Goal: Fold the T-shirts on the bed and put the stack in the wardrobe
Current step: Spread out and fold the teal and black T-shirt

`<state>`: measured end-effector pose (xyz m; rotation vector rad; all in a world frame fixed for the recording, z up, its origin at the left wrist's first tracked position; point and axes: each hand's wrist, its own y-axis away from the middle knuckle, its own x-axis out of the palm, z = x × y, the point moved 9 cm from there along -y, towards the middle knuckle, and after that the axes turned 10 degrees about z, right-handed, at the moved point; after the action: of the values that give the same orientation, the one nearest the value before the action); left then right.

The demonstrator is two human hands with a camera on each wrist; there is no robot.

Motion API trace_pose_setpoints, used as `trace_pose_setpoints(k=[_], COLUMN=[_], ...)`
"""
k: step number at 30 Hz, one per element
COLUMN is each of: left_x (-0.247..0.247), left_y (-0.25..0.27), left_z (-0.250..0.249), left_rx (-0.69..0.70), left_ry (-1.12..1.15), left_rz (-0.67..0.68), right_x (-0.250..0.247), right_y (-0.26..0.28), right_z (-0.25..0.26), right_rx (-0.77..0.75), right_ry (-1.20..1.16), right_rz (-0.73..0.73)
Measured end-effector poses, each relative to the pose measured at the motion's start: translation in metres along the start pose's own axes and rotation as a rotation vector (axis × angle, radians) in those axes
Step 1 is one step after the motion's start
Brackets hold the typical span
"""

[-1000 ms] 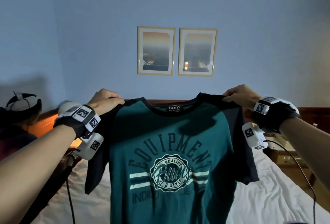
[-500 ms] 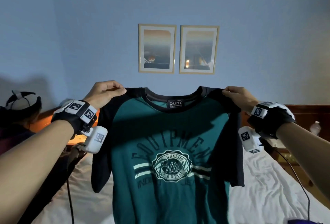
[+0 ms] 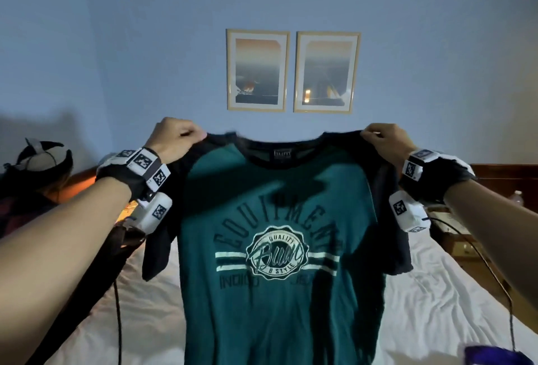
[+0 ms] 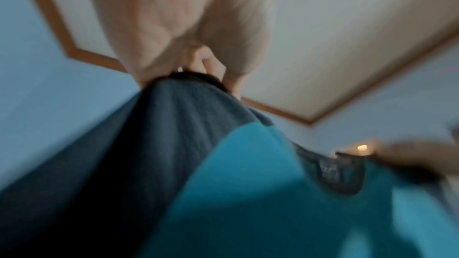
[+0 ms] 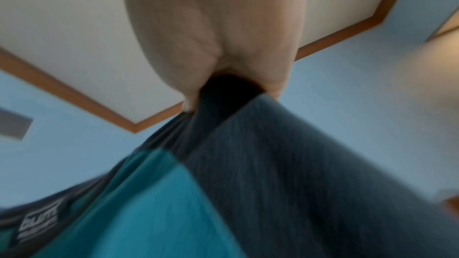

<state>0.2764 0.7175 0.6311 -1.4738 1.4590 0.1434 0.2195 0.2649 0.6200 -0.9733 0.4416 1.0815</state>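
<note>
Blue wall (image 3: 116, 44) behind, hung with two framed pictures (image 3: 292, 71); white-sheeted bed (image 3: 436, 292) lying below.

Holding teal T-shirt (image 3: 273, 248) up in the air, clear above the bed, printed front facing the head camera. Hanging full length, dark sleeves drooping at either side, lower hem running out of view.

Left hand (image 3: 174, 143): fingers curled tight, pinching the dark shoulder fabric at the wearer's left of the collar. Confirming in the left wrist view: cloth bunching into the closed fist (image 4: 188, 50).

Right hand (image 3: 384, 143): likewise clenched on the opposite shoulder. Confirming in the right wrist view: fabric gathering into the grip (image 5: 223, 36).

Both wrist views showing motion blur, so finer finger placement not determinable.

Step in hand, as judged: spreading and squaring the garment by its shoulders ahead of folding. No fold yet made in this shirt. No wardrobe in view, nor any finished stack; purple item (image 3: 495, 356) at lower right, identity unclear. Task judged to be at an early stage.

Next move, as judged: lowering the shirt flat onto the sheet, keeping both shoulders level and taut so the body lands without creases; then turning sleeves and sides inward. Requiring even tension between the two hands and open bed beneath.

Also noting: second person wearing a headset (image 3: 37, 158) at far left; trailing cables (image 3: 118, 321) from the wrist units hanging near the cloth, a possible snag.
</note>
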Motion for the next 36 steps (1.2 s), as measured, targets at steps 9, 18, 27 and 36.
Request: trace_pose_setpoints(k=[9, 18, 27, 36], left_x=[-0.01, -0.001, 0.007, 0.109], left_y=[-0.009, -0.009, 0.0, 0.108], left_z=[-0.001, 0.013, 0.005, 0.105], left_rx=[-0.025, -0.168, -0.053, -0.331], left_ry=[0.019, 0.084, 0.18, 0.011], left_rz=[-0.007, 0.068, -0.01, 0.148], right_x=[-0.016, -0.014, -0.023, 0.115], right_y=[-0.006, -0.005, 0.0, 0.041], right_z=[-0.001, -0.017, -0.03, -0.08], right_rx=[0.006, 0.036, 0.035, 0.33], right_ry=[0.011, -0.022, -0.033, -0.015], right_rz=[-0.031, -0.006, -0.033, 0.222])
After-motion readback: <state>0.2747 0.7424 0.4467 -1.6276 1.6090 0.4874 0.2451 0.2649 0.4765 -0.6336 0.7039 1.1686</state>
